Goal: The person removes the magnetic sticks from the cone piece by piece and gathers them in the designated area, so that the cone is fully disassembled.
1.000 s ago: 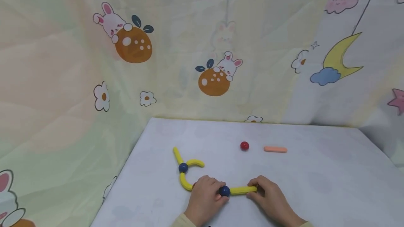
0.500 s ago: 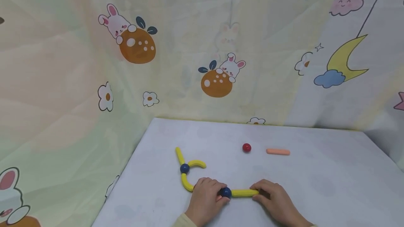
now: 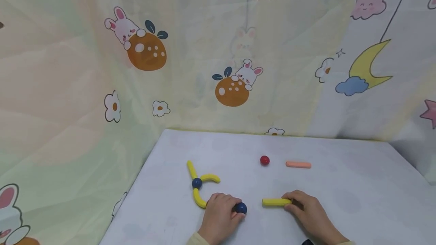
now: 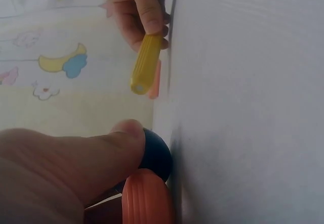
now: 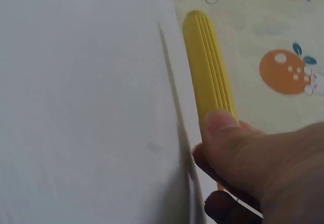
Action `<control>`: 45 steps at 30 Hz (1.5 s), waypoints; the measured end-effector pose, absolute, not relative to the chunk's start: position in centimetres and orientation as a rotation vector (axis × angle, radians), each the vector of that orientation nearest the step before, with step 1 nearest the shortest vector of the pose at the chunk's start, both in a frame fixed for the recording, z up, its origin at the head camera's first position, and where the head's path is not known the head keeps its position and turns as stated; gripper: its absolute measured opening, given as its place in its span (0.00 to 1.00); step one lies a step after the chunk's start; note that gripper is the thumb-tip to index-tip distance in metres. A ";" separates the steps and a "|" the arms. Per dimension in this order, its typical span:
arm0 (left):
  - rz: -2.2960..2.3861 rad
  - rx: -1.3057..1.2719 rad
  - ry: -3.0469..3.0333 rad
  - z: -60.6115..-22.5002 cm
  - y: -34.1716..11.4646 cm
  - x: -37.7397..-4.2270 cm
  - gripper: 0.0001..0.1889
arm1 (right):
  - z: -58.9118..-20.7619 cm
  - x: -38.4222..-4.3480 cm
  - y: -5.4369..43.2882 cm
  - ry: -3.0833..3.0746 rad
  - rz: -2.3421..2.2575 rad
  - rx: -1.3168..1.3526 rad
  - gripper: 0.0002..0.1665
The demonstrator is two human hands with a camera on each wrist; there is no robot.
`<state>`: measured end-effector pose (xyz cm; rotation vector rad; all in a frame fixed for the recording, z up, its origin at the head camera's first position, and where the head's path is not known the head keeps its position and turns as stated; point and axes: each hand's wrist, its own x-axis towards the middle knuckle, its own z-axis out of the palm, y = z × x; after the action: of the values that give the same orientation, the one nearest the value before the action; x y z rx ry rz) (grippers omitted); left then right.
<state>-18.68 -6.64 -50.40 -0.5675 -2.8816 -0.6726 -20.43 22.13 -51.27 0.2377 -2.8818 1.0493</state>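
Note:
My left hand [image 3: 219,214] grips a dark blue ball [image 3: 241,208] low at the table, with thumb and fingertips around it. In the left wrist view, an orange ridged rod [image 4: 147,198] lies right by that ball; the hand covers it in the head view. My right hand [image 3: 311,213] pinches one end of a straight yellow rod [image 3: 273,202]. The rod's free end points left at the ball, with a gap between them. Left of my left hand, a second blue ball [image 3: 196,183] joins a straight yellow stick [image 3: 191,168] and two curved yellow ones, the lower running behind the hand.
A red ball [image 3: 264,160] lies toward the back of the white table [image 3: 354,177], with a loose salmon-coloured rod [image 3: 298,165] to its right. A cloth backdrop [image 3: 190,48] with printed rabbits and oranges hangs behind the table's far edge.
The yellow rod has come away from the blue ball as my right hand moved right with it. My left hand keeps its hold on the ball, nearly in place.

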 end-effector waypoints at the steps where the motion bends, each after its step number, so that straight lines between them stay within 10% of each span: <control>1: -0.673 -0.565 -2.879 -50.4 -6.6 -18.7 0.17 | -51.3 -20.6 22.5 -2.878 1.021 0.204 0.14; 45: -0.721 -0.547 -2.821 -51.0 -6.6 -18.5 0.17 | -50.7 -28.1 31.2 -2.905 0.747 0.075 0.20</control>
<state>-18.54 -6.61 -50.97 -0.5467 -2.8213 -0.7210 -28.14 31.23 -50.70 0.0750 -2.9054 0.7466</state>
